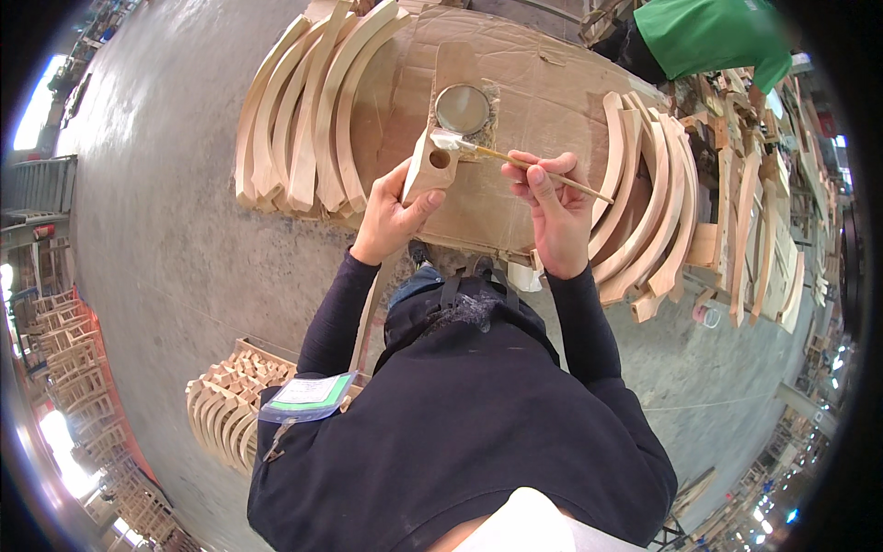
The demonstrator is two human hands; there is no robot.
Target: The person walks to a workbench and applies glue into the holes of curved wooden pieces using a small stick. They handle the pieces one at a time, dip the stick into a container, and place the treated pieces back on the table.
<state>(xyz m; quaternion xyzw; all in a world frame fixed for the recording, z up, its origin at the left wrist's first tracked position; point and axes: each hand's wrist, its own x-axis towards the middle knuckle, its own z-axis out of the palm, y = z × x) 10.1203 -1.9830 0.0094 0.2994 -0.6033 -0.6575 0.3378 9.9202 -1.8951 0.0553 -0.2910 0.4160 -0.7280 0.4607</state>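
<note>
My left hand (pixel 394 213) grips a pale wooden part (pixel 419 181) near its end, which has a round dark hole in it. A strip of wood running down beside my left forearm seems to be the rest of this part. Between the fingertips and thumb of my right hand (pixel 556 207) is a thin-handled brush (pixel 538 168), its tip covered in white paste. That tip lies at the wooden end, just above the hole; whether it touches cannot be told. Right behind it stands a round container (pixel 463 109) with a greyish top, crusted around its edge.
Cardboard (pixel 515 64) covers the worktable. Curved wooden parts (pixel 317 110) lie at its left, and more curved parts (pixel 644 202) at its right. Behind my left elbow is a stack of wooden pieces (pixel 230 400). A person in a green shirt (pixel 708 37) is at the far right.
</note>
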